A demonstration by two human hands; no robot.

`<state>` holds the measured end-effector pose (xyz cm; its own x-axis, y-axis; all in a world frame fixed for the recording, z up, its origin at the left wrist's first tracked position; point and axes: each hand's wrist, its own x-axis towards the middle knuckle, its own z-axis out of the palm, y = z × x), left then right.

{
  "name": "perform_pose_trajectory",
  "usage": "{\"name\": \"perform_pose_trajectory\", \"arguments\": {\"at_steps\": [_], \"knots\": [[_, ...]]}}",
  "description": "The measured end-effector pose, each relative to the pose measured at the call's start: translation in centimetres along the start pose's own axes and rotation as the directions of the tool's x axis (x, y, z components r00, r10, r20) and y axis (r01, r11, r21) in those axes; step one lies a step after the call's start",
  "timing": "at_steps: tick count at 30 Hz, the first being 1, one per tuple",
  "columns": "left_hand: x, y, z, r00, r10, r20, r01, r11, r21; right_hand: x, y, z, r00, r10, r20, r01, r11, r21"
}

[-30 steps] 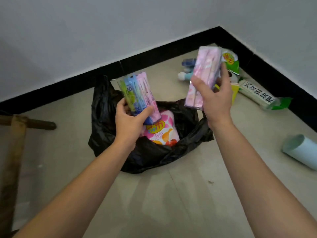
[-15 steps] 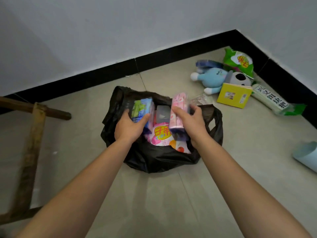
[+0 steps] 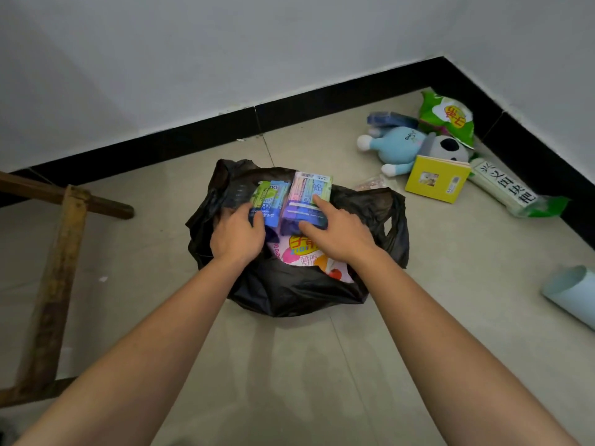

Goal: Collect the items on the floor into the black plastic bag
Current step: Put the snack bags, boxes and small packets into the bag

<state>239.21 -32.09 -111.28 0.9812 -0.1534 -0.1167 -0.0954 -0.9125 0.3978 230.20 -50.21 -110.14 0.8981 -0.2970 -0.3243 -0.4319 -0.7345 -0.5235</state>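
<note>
Black plastic bag point(image 3: 289, 291) on the tiled floor point(image 3: 322, 365), mouth open, out from the skirting of the far wall. Reaching into it from the near edge, two bare forearms. Left hand point(image 3: 236, 235) curled around the lower end of a green-and-blue packet point(image 3: 269, 201), fingers closed on it, inside the left part of the bag mouth. Right hand point(image 3: 338, 233) lying flat, fingers spread, pressed on top of a pastel multipack point(image 3: 307, 194) just beside the first packet; not wrapped around it. Under both, a pink-and-white pouch point(image 3: 307, 255) with yellow lettering, partly hidden by the wrists.

Along the left edge of the floor, a worn wooden frame point(image 3: 54, 275). At the right edge, a pale blue-green tube point(image 3: 573, 297) lying on its side, well apart from the bag.

Farther off, toward the far right corner of the floor: a small clear wrapper point(image 3: 373, 183) just beyond the bag handle, a yellow board book point(image 3: 434, 181), a blue plush toy point(image 3: 396, 149) with a panda plush point(image 3: 449, 149) touching it, a long white-and-green package point(image 3: 508, 191) with black characters, a green snack bag point(image 3: 447, 117), and a dark blue item point(image 3: 389, 119), too blurred to identify.
</note>
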Motion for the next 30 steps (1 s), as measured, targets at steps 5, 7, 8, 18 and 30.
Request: {"name": "perform_pose_trajectory", "arguments": {"at_steps": [5, 7, 8, 18, 30], "knots": [[-0.3, 1.6, -0.3, 0.989, 0.142, -0.050, -0.142, 0.990, 0.010, 0.3, 2.1, -1.6, 0.947, 0.009, -0.321, -0.018, 1.000, -0.026], [-0.5, 2.9, -0.4, 0.961, 0.272, -0.047, -0.272, 0.962, 0.002, 0.5, 3.8, -1.7, 0.909, 0.071, -0.411, -0.132, 0.984, -0.121], [-0.5, 3.6, -0.3, 0.940, 0.341, -0.015, -0.341, 0.940, 0.005, 0.7, 4.8, -1.6, 0.912, 0.121, -0.393, -0.203, 0.964, -0.174], [-0.7, 8.3, 3.0, 0.798, 0.570, 0.197, -0.602, 0.768, 0.218, 1.5, 7.0, -3.5, 0.869, 0.174, -0.463, -0.160, 0.985, 0.069], [-1.3, 9.4, 3.8, 0.866, 0.456, 0.207, -0.474, 0.879, 0.045, 2.5, 6.8, -6.2, 0.939, 0.136, -0.314, -0.163, 0.985, -0.060]]}}
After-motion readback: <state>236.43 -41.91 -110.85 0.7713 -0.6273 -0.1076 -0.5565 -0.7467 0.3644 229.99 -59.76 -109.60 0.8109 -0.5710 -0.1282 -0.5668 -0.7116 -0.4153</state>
